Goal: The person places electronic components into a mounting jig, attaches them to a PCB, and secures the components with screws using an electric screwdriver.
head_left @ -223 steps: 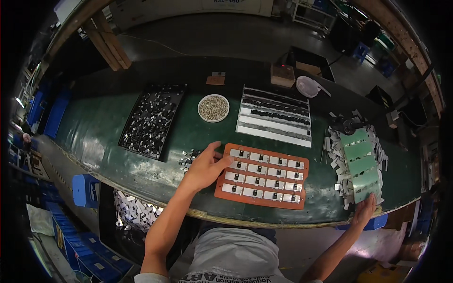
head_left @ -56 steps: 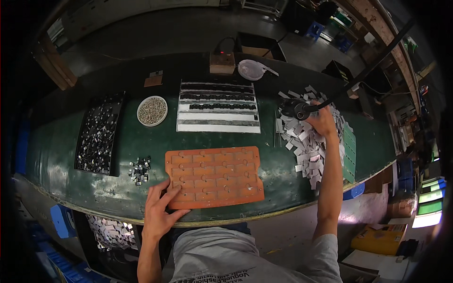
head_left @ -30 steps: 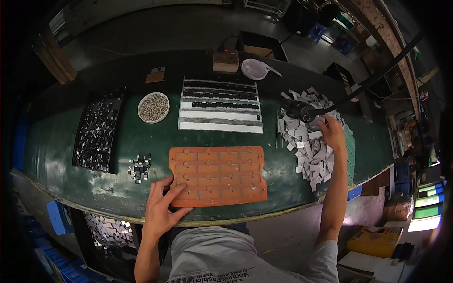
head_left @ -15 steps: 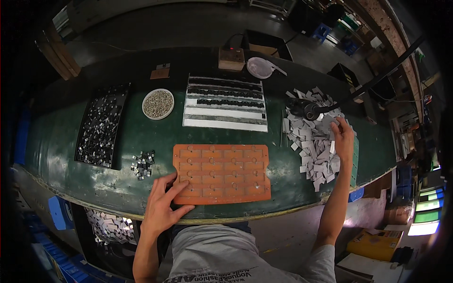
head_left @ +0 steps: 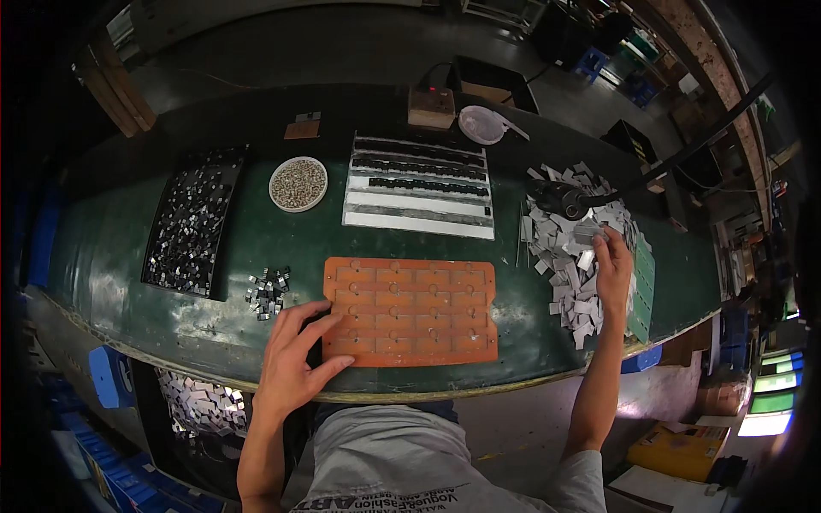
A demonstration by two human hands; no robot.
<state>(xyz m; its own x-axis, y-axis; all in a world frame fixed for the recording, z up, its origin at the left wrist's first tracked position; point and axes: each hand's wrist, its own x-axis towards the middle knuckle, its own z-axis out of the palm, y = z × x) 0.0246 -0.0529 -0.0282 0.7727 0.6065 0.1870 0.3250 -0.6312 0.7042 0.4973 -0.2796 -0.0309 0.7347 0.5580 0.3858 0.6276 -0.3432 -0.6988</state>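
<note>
Right hand [head_left: 613, 267] has eased nearer, grip pinching grey pieces [head_left: 587, 232] over the pile [head_left: 585, 308]: pieces apparently gathered. Left hand [head_left: 293, 361], grip loose, touches orange plate [head_left: 410, 322] on bench [head_left: 222, 329]; recesses bare.

"What did you count on the bench [head_left: 107, 227]?"

"One orange tray [head_left: 414, 299], with sixteen recesses [head_left: 393, 323], one black tray [head_left: 230, 224], one white board [head_left: 419, 224], one wooden box [head_left: 431, 109], one dish [head_left: 298, 209] of metallic bits [head_left: 297, 182]."

"And reaching in?"

"One left hand [head_left: 295, 355] and one right hand [head_left: 614, 272], two altogether."

"The grey plates [head_left: 569, 291]?"

"Those were too many to count."
</note>
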